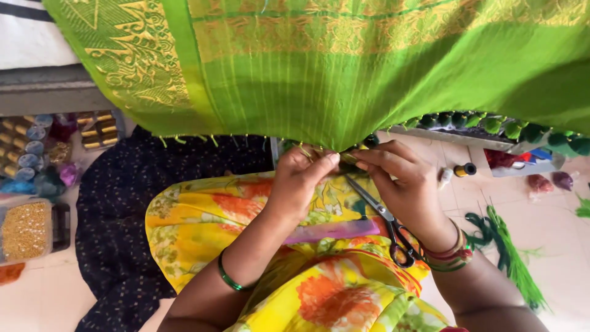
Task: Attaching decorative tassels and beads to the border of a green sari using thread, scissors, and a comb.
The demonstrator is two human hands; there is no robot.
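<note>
Pinching the lower edge of a green cloth (344, 80) with gold woven patterns, both hands are meeting at the middle of the view. The left hand (299, 178) is closing its fingertips (329, 160) on the hem, and the right hand (402, 181) is gripping the same spot from the other side, its fingers drawn narrow around a small bit of fringe. The cloth is hanging above the hands and filling the top of the view; a row of dark green tassels (491, 125) is running along its edge to the right of the right hand.

Scissors (386, 220) are lying on the yellow flowered lap (319, 283) just under the right hand, their black handles sitting by the wrist bangles (452, 255). A green bangle (228, 278) is circling the left forearm.

Far to the left of the left hand, clear boxes are sitting on the floor: one box (24, 154) is holding spools of thread in blue and gold tones, another (98, 129) is holding gold spools, and a third box (26, 230) is filled with tiny golden beads. To the right of the right hand, a tray (522, 161) is holding red and blue bits, too small to tell apart. A bundle of green threads (513, 258) is lying on the pale floor (553, 215) beyond the right wrist, and a dark dotted cloth (117, 215) is spreading out left of the lap.
</note>
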